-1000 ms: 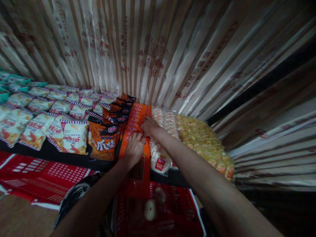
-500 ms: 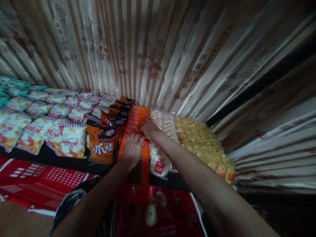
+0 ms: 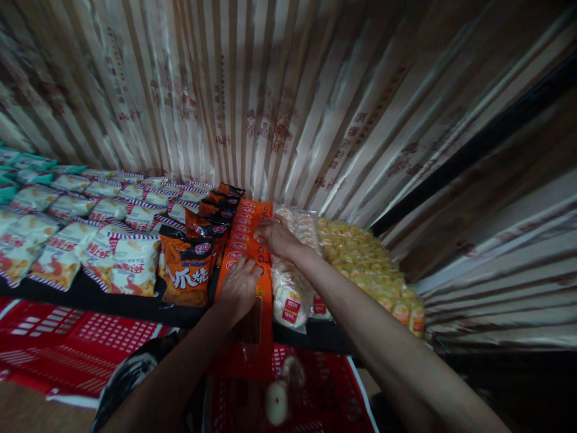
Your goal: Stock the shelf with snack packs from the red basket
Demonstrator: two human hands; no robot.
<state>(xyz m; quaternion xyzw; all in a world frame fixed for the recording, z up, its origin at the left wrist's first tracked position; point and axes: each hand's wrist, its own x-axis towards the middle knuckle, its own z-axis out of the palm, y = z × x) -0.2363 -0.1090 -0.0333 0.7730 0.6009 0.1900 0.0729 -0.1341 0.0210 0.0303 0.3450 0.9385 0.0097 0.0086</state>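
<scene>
A column of overlapping flat orange packets (image 3: 247,224) with oval logos runs from the wall to the front edge of the dark shelf, the front packet hanging over it. My left hand (image 3: 238,284) lies on the lower packets, its fingers bent onto one packet's top part. Farther up, my right hand (image 3: 276,238) curls its fingers on the right edge of another orange packet; its fingertips are partly hidden. Left of the column stand puffy orange-and-black snack bags (image 3: 187,267). On its right are clear-wrapped white round packs (image 3: 288,300) with red labels.
White snack bags (image 3: 133,264) with striped edges fill the left side, green bags (image 3: 33,161) beyond them. Yellow packs (image 3: 374,264) stand at right. Red baskets (image 3: 90,337) are below the shelf, one holding round pale items (image 3: 276,402). A pleated curtain (image 3: 252,90) hangs behind.
My hands have moved apart: the left has drawn slightly nearer along the orange packets while the right stays higher up. The view has shifted a little.
</scene>
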